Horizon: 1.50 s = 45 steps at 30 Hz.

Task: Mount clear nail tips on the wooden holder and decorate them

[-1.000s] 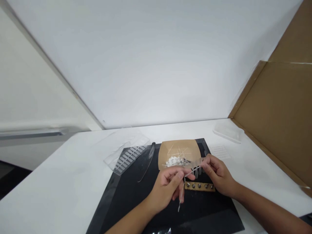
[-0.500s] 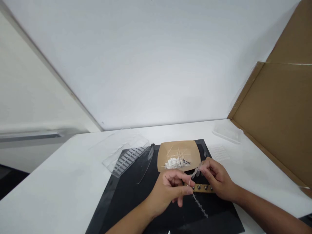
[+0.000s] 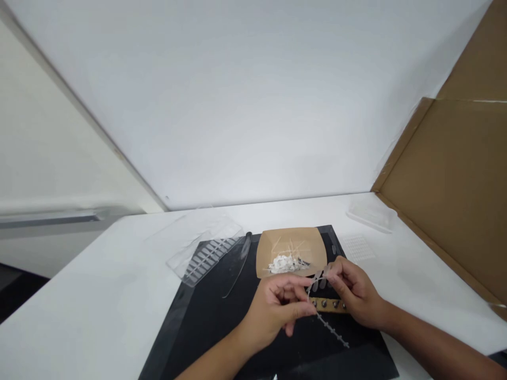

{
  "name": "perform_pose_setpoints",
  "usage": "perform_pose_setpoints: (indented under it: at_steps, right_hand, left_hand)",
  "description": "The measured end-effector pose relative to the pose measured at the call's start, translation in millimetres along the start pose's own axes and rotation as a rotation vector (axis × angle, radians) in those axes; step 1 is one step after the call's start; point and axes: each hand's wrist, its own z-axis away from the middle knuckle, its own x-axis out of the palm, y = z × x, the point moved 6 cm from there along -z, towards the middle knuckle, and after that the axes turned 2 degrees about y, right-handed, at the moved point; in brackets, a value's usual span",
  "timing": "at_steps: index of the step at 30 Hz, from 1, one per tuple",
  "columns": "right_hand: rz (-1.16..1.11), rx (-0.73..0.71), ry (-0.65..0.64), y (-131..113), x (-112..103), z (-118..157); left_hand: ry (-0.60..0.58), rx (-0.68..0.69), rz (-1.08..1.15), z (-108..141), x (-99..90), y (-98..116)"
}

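Wide tabletop (image 3: 91,295) past edges of black mat (image 3: 206,327), strip (image 3: 326,324) between hands (image 3: 358,290)

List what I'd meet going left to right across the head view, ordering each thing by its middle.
Slotted clear packaging → thin curved item → left hand → clear strip → right hand → clear plastic tub → cardboard.

A small craft workspace is being suggested by a black rectangular mat (image 3: 206,322) on a smooth white tabletop (image 3: 91,279), a shallow brown paper tray (image 3: 264,245) and a tall brown cardboard panel (image 3: 459,195).
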Motion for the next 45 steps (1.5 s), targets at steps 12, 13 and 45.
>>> perform_pose_setpoints:
  at_steps: [12,13,45]
  right_hand:
    - [0.023,-0.018,-0.039,-6,3,0]
    - [0.019,-0.018,-0.043,-6,3,1]
    - [0.041,-0.073,-0.121,-11,11,4]
  left_hand:
    - [0.063,0.104,-0.085,1,-4.7,11]
    - [0.066,0.107,-0.091,1,-5.0,11]
    - [0.095,0.274,-0.256,5,-1.6,24]
